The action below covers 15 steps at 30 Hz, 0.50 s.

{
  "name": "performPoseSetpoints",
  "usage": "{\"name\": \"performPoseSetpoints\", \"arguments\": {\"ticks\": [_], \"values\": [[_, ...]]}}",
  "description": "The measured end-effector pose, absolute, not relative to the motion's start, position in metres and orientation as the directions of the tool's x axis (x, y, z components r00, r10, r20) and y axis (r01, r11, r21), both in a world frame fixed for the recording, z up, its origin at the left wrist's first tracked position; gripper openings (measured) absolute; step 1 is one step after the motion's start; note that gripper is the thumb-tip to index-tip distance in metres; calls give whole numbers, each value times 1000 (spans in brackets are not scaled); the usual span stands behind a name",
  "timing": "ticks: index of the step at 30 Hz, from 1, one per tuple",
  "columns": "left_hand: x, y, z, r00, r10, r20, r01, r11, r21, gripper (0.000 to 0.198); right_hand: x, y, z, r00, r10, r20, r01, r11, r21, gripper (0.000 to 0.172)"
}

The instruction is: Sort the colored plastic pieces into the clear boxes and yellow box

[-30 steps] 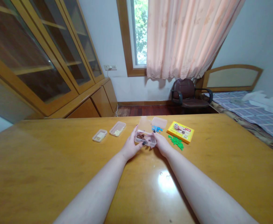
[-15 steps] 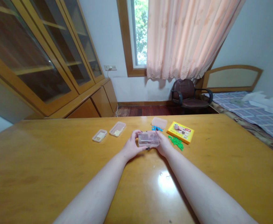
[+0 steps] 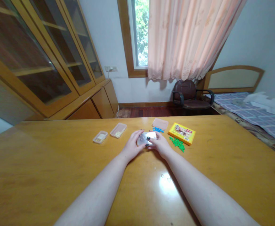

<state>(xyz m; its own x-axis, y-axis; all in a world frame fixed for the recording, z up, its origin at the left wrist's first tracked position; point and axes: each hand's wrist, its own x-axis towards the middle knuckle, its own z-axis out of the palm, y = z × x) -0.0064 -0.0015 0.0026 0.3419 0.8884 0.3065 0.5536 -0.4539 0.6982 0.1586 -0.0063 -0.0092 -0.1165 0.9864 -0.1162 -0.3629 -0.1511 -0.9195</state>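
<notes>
Both hands grip a small clear plastic box [image 3: 142, 138], whose top face shines with glare; its contents cannot be made out. My left hand [image 3: 133, 145] wraps around the box's left side. My right hand [image 3: 162, 145] holds the right side, its dark-nailed thumb lying over the top face. Just behind the right hand lie blue plastic pieces [image 3: 158, 129] beside a pale translucent lid or tray [image 3: 160, 123]. To the right, green plastic pieces [image 3: 178, 144] are heaped in front of a yellow box [image 3: 182, 133] with printed pictures.
Left of my hands, two translucent plastic containers stand on the wooden table [image 3: 57, 169]: a larger one [image 3: 118, 130] with small pale pieces, and a smaller one [image 3: 100, 137]. Beyond the far edge are a brown chair [image 3: 186, 94] and a bed [image 3: 257, 106].
The box has tilted in my hands, so its top face now catches the light. My right thumb has come across onto that face. The other things on the table stay put.
</notes>
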Motion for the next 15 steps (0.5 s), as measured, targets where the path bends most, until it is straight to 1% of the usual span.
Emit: {"name": "performPoseSetpoints", "arguments": {"ticks": [7,11,15], "values": [[-8,-2,3,394,871,293,586,-483,651,63,155,-8,-4,-59,989,-135,-322,-147,-935,43],[-10,-1,2,408,867,287,597,-491,634,61,153,-9,-4,-39,990,-136,-336,-141,-931,43],[-14,4,-4,324,902,284,659,-431,617,59,152,-7,-5,-17,992,-123,-379,-121,-917,44]]}}
